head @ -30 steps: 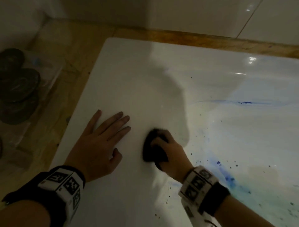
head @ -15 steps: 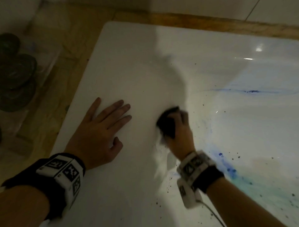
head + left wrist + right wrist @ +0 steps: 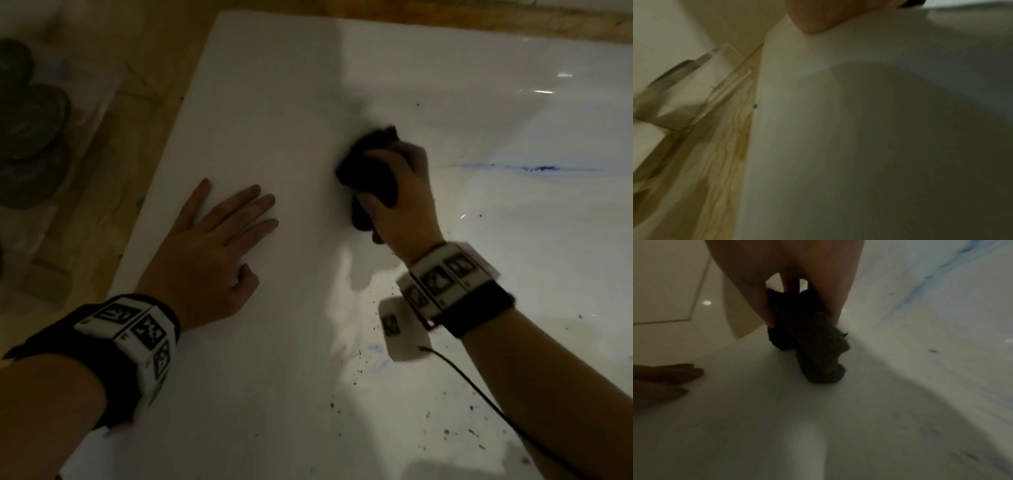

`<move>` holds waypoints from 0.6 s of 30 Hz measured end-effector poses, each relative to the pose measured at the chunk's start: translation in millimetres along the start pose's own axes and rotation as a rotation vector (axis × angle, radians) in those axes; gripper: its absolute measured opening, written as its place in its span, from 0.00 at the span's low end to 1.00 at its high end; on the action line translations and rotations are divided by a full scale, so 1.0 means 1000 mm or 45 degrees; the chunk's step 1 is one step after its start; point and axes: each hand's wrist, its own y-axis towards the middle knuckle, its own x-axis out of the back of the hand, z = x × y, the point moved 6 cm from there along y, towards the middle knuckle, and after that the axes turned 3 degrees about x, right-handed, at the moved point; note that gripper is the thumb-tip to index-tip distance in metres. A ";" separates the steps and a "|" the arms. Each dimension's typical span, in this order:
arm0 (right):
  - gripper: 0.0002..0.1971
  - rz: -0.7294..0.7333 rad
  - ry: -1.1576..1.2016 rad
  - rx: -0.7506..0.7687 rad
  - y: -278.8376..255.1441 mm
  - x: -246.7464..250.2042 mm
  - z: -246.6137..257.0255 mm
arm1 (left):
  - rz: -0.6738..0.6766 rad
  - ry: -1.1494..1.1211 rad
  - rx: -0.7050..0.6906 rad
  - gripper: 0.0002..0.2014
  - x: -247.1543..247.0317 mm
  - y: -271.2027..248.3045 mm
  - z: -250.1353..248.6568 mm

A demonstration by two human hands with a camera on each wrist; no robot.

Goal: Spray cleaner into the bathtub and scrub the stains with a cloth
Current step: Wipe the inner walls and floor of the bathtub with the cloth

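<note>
Right hand (image 3: 394, 195) curled tight around a bunched dark cloth (image 3: 368, 161), pressed on the white bathtub (image 3: 274, 85) at the inner edge of its broad rim. Pushed farther away than half a second ago, toward the far corner, off the near speckled patch. Left hand (image 3: 205, 246) flat on the rim, fingers straight and spread, unmoved, bracing. Blue streak (image 3: 537, 168) untouched to the right of the cloth, well apart; dark specks (image 3: 445, 430) and a faint blue smear near the right wrist not yet wiped. Scrubbing under way, probably a forward stroke over an area already clean-looking; stained zones on the right and near side likely next. No spray bottle in view. Dark round objects (image 3: 30, 144) on the floor at far left.
</note>
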 end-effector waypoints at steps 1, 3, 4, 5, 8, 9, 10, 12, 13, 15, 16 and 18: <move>0.17 0.003 -0.025 0.083 0.010 -0.007 0.014 | -0.008 0.000 -0.001 0.27 0.000 0.000 0.000; 0.15 0.019 -0.075 0.199 0.008 -0.025 0.028 | -0.012 0.005 -0.007 0.27 0.000 0.000 0.000; 0.13 0.022 -0.072 0.229 -0.002 -0.033 0.028 | -0.010 0.008 -0.009 0.27 -0.001 0.000 0.000; 0.13 0.035 -0.061 0.269 -0.018 -0.040 0.027 | -0.009 0.014 -0.009 0.27 -0.001 0.000 0.000; 0.11 0.156 -0.078 0.304 -0.091 -0.059 0.013 | -0.021 0.037 -0.007 0.27 -0.001 0.000 0.001; 0.12 0.225 -0.081 0.249 -0.117 -0.064 0.006 | -0.022 0.040 -0.008 0.27 -0.001 0.000 0.000; 0.14 0.316 -0.058 0.191 -0.139 -0.069 -0.001 | -0.020 0.042 -0.006 0.27 0.000 0.001 0.000; 0.14 0.456 -0.007 0.173 -0.165 -0.067 -0.011 | -0.015 0.045 -0.002 0.27 0.000 0.001 0.000; 0.13 0.478 0.015 0.192 -0.169 -0.061 -0.012 | -0.016 0.050 -0.003 0.27 0.000 0.001 -0.001; 0.12 0.437 0.057 0.204 -0.166 -0.046 -0.007 | -0.016 0.056 -0.004 0.28 0.000 0.001 -0.001; 0.11 0.393 0.069 0.188 -0.165 -0.042 -0.001 | -0.011 0.056 -0.004 0.28 0.000 0.001 -0.001; 0.13 0.382 0.048 0.159 -0.169 -0.049 0.019 | -0.007 0.055 -0.002 0.27 0.000 0.002 -0.001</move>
